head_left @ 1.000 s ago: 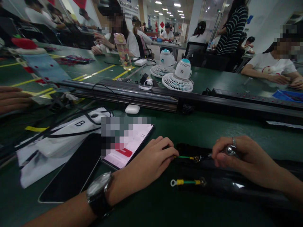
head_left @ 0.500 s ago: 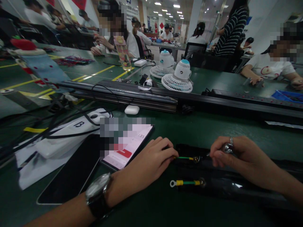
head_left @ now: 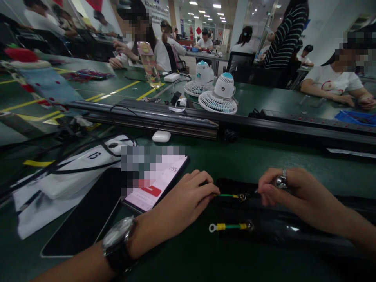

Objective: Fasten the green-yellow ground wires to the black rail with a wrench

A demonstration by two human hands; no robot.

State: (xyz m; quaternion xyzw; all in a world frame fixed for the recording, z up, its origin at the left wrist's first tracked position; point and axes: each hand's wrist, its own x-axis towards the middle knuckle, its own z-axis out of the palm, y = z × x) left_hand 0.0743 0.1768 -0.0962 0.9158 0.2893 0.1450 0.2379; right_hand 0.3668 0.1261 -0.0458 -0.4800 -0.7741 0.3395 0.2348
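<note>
My left hand (head_left: 195, 192), a watch on its wrist, is closed in a pinch on the left end of a short green wire (head_left: 229, 195) with yellow sleeves. That wire's other end meets a metal fastener (head_left: 243, 197) on a long black strip (head_left: 227, 184). Just right of the fastener, my right hand (head_left: 282, 188) is closed around a slim metal tool (head_left: 280, 181), mostly hidden by the fingers; its tip points left at the fastener. Nearer me, a second green wire (head_left: 232, 226) with a bare ring terminal is fixed to a glossy black strip (head_left: 282, 227).
A lit phone (head_left: 158, 180) and a dark tablet-like slab (head_left: 85, 211) lie left of my hands. Behind are a white earbud case (head_left: 161, 136), long dark bars (head_left: 176, 117) and two white fans (head_left: 217, 98). Co-workers sit across the green table.
The whole view has shifted slightly. Both hands keep nearly the same pose at the wire and the fastener. A co-worker's hands at the right have drawn together.
</note>
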